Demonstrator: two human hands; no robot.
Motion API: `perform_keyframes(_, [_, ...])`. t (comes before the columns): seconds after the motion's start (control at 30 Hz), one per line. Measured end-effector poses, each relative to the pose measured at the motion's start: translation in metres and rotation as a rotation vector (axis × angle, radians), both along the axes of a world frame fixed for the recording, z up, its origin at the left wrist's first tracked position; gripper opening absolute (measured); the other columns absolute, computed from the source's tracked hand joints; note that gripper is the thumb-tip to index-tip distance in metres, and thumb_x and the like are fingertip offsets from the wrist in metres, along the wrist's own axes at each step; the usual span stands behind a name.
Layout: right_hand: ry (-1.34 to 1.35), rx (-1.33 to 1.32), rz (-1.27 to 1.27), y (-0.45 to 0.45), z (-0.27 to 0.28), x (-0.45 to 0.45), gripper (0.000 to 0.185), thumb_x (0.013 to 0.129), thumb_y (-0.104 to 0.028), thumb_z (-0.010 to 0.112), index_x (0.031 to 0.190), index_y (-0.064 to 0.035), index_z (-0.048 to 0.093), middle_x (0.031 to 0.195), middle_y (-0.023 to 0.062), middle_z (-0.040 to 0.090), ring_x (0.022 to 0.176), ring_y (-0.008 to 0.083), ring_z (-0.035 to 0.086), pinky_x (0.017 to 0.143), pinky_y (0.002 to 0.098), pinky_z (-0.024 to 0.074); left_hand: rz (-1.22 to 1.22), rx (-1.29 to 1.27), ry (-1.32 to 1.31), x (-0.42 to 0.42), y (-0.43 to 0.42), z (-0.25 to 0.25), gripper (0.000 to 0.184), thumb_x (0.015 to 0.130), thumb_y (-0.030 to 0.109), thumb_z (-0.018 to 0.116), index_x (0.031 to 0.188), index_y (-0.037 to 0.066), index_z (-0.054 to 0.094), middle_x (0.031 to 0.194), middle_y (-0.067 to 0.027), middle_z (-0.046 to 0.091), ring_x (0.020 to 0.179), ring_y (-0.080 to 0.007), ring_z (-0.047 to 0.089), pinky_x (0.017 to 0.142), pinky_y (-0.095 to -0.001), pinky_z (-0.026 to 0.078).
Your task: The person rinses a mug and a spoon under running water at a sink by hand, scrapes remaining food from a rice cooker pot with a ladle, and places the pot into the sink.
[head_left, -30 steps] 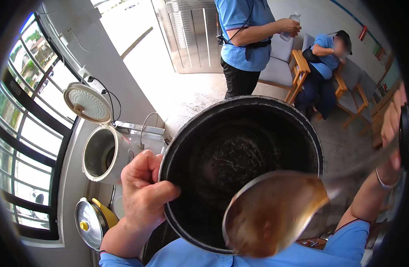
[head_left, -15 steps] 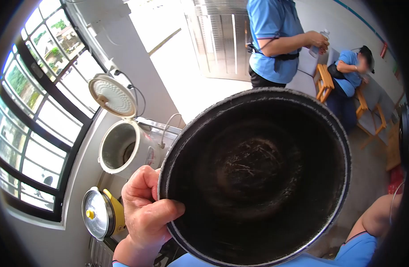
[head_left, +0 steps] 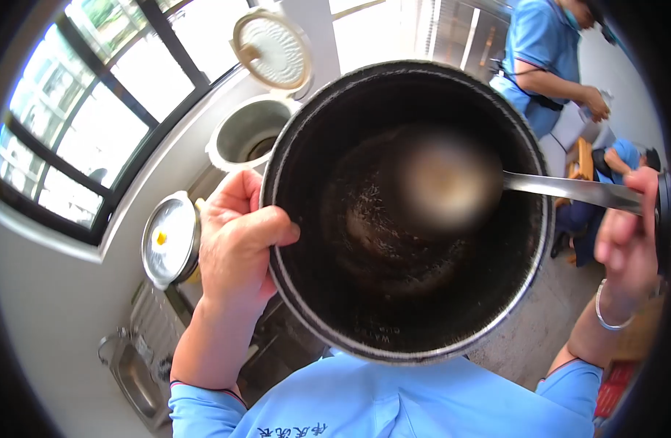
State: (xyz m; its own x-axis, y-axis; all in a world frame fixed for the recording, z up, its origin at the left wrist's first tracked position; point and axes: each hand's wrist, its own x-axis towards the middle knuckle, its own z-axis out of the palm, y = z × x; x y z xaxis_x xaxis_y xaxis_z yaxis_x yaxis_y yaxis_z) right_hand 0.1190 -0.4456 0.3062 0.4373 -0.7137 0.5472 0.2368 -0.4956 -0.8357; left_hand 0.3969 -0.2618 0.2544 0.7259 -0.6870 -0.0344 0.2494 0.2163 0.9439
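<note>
A large dark pot (head_left: 394,306) is tilted toward the camera, with dark marks and pale scrapings on its inner bottom. My left hand (head_left: 240,237) grips its left rim, thumb inside. At the right edge of view, my right hand (head_left: 631,233) is closed on the metal handle of a ladle (head_left: 569,188). The ladle's bowl is over the pot's opening; a blurred patch hides its contents.
Left behind the pot stands a cooker (head_left: 251,135) with its lid (head_left: 272,50) raised. Below it are a lidded pan (head_left: 171,237) and a sink (head_left: 137,379). One person (head_left: 543,66) stands at upper right; another (head_left: 621,157) sits beyond.
The ladle, out of view half a second ago, is back over the pot with my right hand on it. The view has shifted, and the surroundings appear further right. My left hand keeps its hold.
</note>
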Motion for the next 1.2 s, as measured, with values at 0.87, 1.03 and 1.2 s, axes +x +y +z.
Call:
perform_keyframes(0.87, [0.448, -0.449, 1.335, 0.478, -0.154, 0.220, 0.044, 0.072, -0.008, 0.075, 0.112, -0.0020, 0.056, 0.074, 0.0043, 0.054, 0.057, 0.0110, 0.051, 0.054, 0.0237, 0.0446, 1.702, 0.090, 0.014, -0.061, 0.678, -0.095, 0.023, 0.056, -0.013, 0.051, 0.064, 0.006, 0.039, 0.060, -0.0041, 0.041, 0.050, -0.0155, 0.042, 0.045, -0.0286, 0.038])
perform_keyframes(1.03, [0.484, -0.448, 1.458, 0.535, -0.177, 0.274, 0.029, 0.075, -0.007, 0.071, 0.100, 0.0002, 0.059, 0.073, 0.0063, 0.056, 0.059, 0.0136, 0.055, 0.055, 0.0255, 0.0455, 1.847, 0.055, 0.109, -0.008, 0.772, -0.126, 0.026, 0.053, -0.013, 0.052, 0.059, 0.007, 0.037, 0.061, -0.0046, 0.038, 0.052, -0.0172, 0.040, 0.043, -0.0303, 0.031])
perform_keyframes(1.2, [0.520, -0.411, 1.390, 0.590, -0.220, 0.383, 0.027, 0.075, -0.014, 0.071, 0.096, 0.0006, 0.061, 0.073, 0.0092, 0.058, 0.062, 0.0184, 0.058, 0.060, 0.0308, 0.0472, 1.843, 0.212, 0.136, 0.076, 0.825, -0.160, 0.026, 0.050, -0.013, 0.053, 0.059, 0.005, 0.037, 0.061, -0.0045, 0.038, 0.052, -0.0181, 0.040, 0.043, -0.0307, 0.032])
